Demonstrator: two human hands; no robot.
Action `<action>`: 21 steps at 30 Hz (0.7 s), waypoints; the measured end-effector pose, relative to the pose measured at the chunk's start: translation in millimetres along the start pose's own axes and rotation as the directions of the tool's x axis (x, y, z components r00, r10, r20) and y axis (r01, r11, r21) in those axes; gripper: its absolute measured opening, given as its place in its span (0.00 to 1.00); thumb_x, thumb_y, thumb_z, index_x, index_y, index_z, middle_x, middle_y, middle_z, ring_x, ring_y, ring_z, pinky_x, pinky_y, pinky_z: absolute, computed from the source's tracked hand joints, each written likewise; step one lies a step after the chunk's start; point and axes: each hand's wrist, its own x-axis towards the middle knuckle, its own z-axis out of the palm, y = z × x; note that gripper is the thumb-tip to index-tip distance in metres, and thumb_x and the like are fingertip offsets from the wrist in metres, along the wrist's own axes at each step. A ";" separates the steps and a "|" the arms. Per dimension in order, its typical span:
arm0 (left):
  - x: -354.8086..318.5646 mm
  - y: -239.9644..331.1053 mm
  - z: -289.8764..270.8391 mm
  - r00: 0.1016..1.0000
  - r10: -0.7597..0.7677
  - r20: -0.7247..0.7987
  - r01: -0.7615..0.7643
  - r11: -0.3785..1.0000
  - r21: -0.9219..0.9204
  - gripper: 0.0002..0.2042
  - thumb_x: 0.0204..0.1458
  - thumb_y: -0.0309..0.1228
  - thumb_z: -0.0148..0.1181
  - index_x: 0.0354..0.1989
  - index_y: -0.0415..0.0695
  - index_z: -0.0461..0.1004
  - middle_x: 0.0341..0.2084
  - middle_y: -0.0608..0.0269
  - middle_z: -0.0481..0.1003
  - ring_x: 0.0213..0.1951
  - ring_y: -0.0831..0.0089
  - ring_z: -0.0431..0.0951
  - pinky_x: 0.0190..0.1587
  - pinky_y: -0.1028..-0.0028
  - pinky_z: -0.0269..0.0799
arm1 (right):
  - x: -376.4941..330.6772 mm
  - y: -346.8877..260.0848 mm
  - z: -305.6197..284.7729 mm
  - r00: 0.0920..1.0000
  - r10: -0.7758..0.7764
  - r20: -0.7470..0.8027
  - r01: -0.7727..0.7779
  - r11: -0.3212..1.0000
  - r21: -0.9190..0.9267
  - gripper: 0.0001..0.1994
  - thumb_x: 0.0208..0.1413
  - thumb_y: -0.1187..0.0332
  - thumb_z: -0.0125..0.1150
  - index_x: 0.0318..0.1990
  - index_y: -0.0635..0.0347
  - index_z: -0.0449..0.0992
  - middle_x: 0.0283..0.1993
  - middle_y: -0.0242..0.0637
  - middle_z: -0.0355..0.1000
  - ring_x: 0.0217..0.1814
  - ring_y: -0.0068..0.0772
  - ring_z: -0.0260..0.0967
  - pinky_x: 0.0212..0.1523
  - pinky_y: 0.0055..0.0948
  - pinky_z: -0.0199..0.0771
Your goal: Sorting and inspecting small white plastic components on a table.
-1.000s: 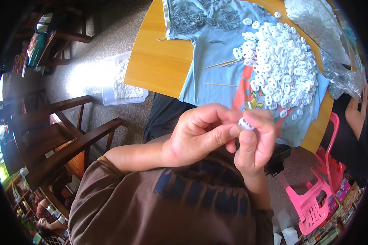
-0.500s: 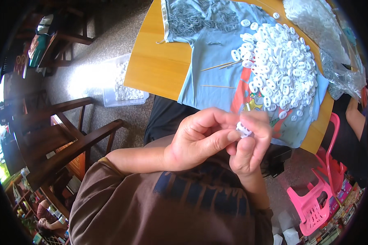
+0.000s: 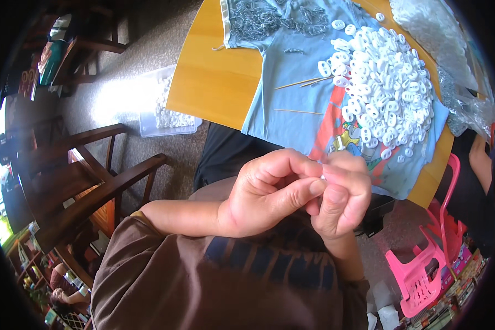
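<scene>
In front of my chest, my left hand (image 3: 275,190) and my right hand (image 3: 343,192) meet in a pinch. Between their fingertips is a small white plastic piece (image 3: 323,177), almost wholly covered by the fingers. Beyond my hands, a light blue T-shirt (image 3: 286,93) lies spread over a yellow wooden table (image 3: 214,77). On the shirt is a large heap of white oval two-holed plastic pieces (image 3: 390,82). Small metal springs (image 3: 255,22) are piled on its far left part. A short white stub (image 3: 339,143) lies just past my right hand.
Thin wooden sticks (image 3: 299,83) rest on the shirt. Clear bags (image 3: 431,33) fill the table's far right. A clear plastic bin (image 3: 170,126) of white pieces stands on the floor at left, near a dark wooden chair (image 3: 115,181). A pink chair (image 3: 418,275) and another person's arm (image 3: 480,165) are at right.
My fingertips have closed further over the white piece, whose holes showed before. The table and its contents have shifted slightly right in the picture.
</scene>
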 end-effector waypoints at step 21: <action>-3.0 14.7 -20.6 0.998 -0.040 -0.041 0.041 0.999 0.013 0.07 0.54 0.22 0.50 0.41 0.37 0.69 0.31 0.65 0.72 0.29 0.83 0.71 0.32 0.83 0.69 | 6.2 -6.2 -1.9 0.991 -0.047 0.122 0.075 0.969 -0.234 0.17 0.53 0.65 0.54 0.46 0.69 0.67 0.38 0.43 0.67 0.33 0.39 0.65 0.35 0.34 0.66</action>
